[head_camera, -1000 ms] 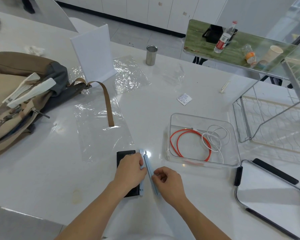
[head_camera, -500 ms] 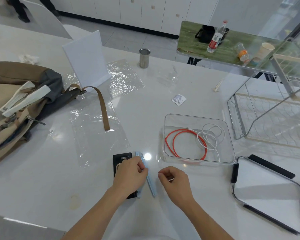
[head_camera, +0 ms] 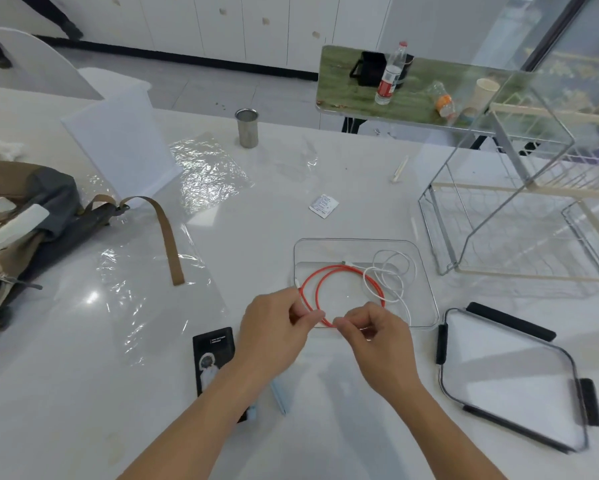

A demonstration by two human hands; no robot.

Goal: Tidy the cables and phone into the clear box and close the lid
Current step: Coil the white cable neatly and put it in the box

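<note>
We hold both hands at the near rim of the clear box [head_camera: 426,271]; the left hand [head_camera: 274,336] and right hand [head_camera: 377,336] curl their fingers, seemingly pinching the red cable [head_camera: 317,280]. The phone [head_camera: 213,355] lies on the desk behind our left wrist, long axis away from us. The lid [head_camera: 505,379] waits right.

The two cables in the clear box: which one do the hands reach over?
The orange cable, coiled in the box's left part. Both hands meet over its near loop; the white cable lies coiled to its right, beyond the fingers.
</note>
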